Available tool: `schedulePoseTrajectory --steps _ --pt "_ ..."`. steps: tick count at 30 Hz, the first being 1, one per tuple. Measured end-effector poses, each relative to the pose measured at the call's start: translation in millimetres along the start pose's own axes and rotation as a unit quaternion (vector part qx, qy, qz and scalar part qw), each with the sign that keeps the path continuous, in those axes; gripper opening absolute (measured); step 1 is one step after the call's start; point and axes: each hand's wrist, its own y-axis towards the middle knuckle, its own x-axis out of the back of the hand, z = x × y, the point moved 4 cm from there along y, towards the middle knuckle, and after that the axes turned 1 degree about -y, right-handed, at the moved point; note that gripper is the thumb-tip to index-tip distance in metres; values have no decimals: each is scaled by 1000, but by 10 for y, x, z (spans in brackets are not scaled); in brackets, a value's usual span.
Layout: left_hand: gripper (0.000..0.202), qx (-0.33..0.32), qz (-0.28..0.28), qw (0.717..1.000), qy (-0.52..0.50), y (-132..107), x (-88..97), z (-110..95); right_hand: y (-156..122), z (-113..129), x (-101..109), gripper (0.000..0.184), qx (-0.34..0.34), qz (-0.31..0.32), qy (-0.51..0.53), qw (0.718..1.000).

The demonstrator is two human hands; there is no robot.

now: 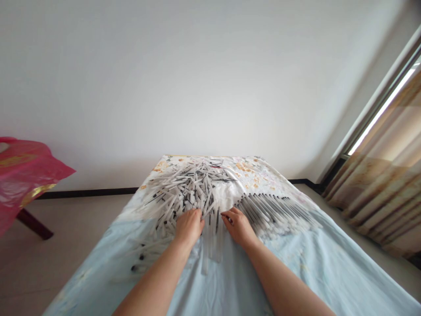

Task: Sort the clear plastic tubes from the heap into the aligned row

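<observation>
My left hand (pixel 189 226) is closed at the near edge of a loose pile of thin black sticks in clear plastic sleeves (pixel 194 180). Its fingertips are hidden, so what it grips cannot be made out. To the right of it, my right hand (pixel 239 224) is closed, thumb and fingers pinched together; anything between them is too small to tell. Several clear sleeves (pixel 212 245) lie lengthwise between the two hands. Beside my right hand, a neat row of sleeved black sticks (pixel 276 213) lies side by side, slanting.
A table with a floral and pale blue cloth (pixel 296 267) stands against a white wall (pixel 210 79). A few sleeved pieces (pixel 141 256) with dark ends lie by my left forearm. A red plastic bag (pixel 29 175) is at the left, a curtain (pixel 384 188) at the right.
</observation>
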Motion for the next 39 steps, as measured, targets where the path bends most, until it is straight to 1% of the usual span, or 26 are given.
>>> schedulePoseTrajectory --steps 2,5,7,9,11,13,15,17,19,21,23,26,28,33,39 --pt "9 7 -1 1000 -6 -22 43 37 -2 -11 -12 23 -4 0 8 1000" --pt "11 19 -23 999 -19 -44 193 91 8 -11 -28 22 -8 -5 26 1000" --pt "12 27 -51 998 -32 -52 322 138 6 -12 -36 22 -15 -12 34 999" --pt "13 7 -93 993 -68 -62 434 173 -7 -12 -44 22 -22 -18 36 999" --pt "15 5 -120 986 -116 -77 478 223 -23 -1 -51 22 -25 -18 36 999" --pt "17 5 -146 977 -158 -105 468 266 -32 30 -55 22 -19 -9 38 999" --pt "21 4 -166 969 -183 -142 425 290 -27 81 -57 21 -2 14 43 999" --pt "26 -15 -188 963 -193 -184 389 288 -8 130 -50 21 11 40 42 998" --pt "29 -47 -202 961 -185 -222 367 269 29 154 -32 20 10 56 25 998" --pt "29 -73 -211 960 -171 -250 354 258 90 146 -10 21 -7 64 -9 998" --pt "29 -81 -220 959 -161 -266 346 264 172 112 -9 22 -34 80 -57 995" --pt "29 -87 -221 960 -147 -276 332 267 309 34 -60 25 -92 122 -133 979" --pt "29 -94 -217 962 -137 -281 325 253 393 -6 -119 25 -120 143 -161 969" --pt "29 -98 -214 964 -120 -291 323 218 528 -32 -280 27 -161 173 -182 954" --pt "27 -90 -217 966 -112 -299 332 202 558 73 -354 37 -170 201 -180 948"
